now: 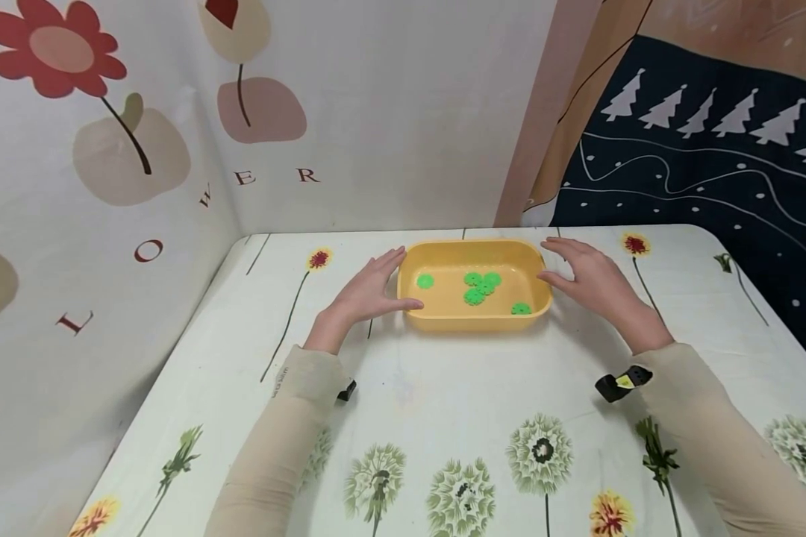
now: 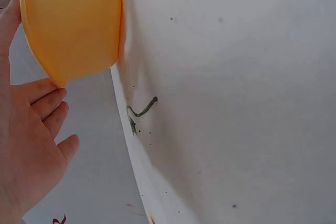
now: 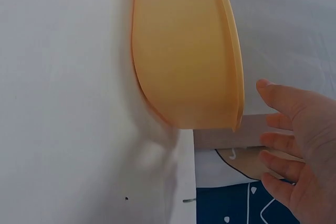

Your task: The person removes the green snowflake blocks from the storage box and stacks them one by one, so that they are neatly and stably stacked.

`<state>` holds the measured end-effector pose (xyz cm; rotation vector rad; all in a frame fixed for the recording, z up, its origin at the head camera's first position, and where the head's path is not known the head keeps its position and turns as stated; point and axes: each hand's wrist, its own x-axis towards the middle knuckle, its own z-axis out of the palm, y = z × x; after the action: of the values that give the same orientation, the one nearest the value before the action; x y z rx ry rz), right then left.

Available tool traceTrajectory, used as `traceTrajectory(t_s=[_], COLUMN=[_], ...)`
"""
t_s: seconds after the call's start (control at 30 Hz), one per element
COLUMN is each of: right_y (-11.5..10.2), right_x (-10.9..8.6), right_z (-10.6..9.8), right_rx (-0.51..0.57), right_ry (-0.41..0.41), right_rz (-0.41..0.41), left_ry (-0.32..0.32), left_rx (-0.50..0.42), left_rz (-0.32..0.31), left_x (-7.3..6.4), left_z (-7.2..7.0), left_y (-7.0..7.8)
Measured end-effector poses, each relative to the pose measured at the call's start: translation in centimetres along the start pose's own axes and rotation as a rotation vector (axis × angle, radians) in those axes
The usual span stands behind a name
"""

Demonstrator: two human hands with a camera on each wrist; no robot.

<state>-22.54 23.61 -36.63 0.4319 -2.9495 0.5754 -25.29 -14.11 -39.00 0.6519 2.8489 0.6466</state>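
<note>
A yellow plastic basin (image 1: 477, 324) stands on the table in the head view, with several green scalloped discs (image 1: 485, 288) lying inside it. At its left end is my left hand (image 1: 371, 292), fingers extended and the thumb reaching over the near left rim. The left wrist view shows fingertips of that hand (image 2: 39, 129) touching the corner of the basin's rim (image 2: 64, 83). Off the right end, my right hand (image 1: 594, 280) has its fingers spread and holds nothing. A gap separates this hand (image 3: 299, 145) from the basin (image 3: 186, 51) in the right wrist view.
A white cloth printed with flowers and dandelions covers the table (image 1: 430, 395). Behind it hangs a pale curtain (image 1: 389, 134) with flowers and letters. A dark blue cloth (image 1: 698, 171) with white trees hangs at the right. Black wrist devices (image 1: 623, 383) sit at both sleeves.
</note>
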Motion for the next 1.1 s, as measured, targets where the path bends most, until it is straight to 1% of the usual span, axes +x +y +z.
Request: traceTrajectory(t_s=[0.2, 0.4, 0.53, 0.63, 0.73, 0.93, 1.1], right_y=[-0.4, -1.2, -1.7, -2.1, -2.4, -3.2, -3.6], right_x=[0.3, 0.7, 1.1, 1.4, 1.7, 2.0, 2.2], right_z=[0.5, 0.8, 1.1, 1.4, 1.7, 2.1, 2.8], right_rx=[0.002, 0.004, 0.017, 0.029, 0.036, 0.065, 0.121], right_ry=[0.031, 0.013, 0.007, 0.005, -0.001, -0.007, 0.003], right_rz=[-0.05, -0.042, -0.055, -0.064, -0.068, -0.086, -0.102], left_ry=[-0.003, -0.012, -0.012, -0.027, -0.042, -0.048, -0.052], left_rx=[-0.038, -0.055, -0.049, -0.052, -0.034, 0.025, 0.032], left_rz=[0.005, 0.024, 0.021, 0.017, 0.014, 0.009, 0.012], left_x=[0.0, 0.0, 0.0, -0.1, -0.1, 0.1, 0.4], left_z=[0.3, 0.3, 0.4, 0.3, 0.2, -0.1, -0.1], left_y=[-0.4, -0.5, -0.4, -0.4, -0.3, 0.2, 0.4])
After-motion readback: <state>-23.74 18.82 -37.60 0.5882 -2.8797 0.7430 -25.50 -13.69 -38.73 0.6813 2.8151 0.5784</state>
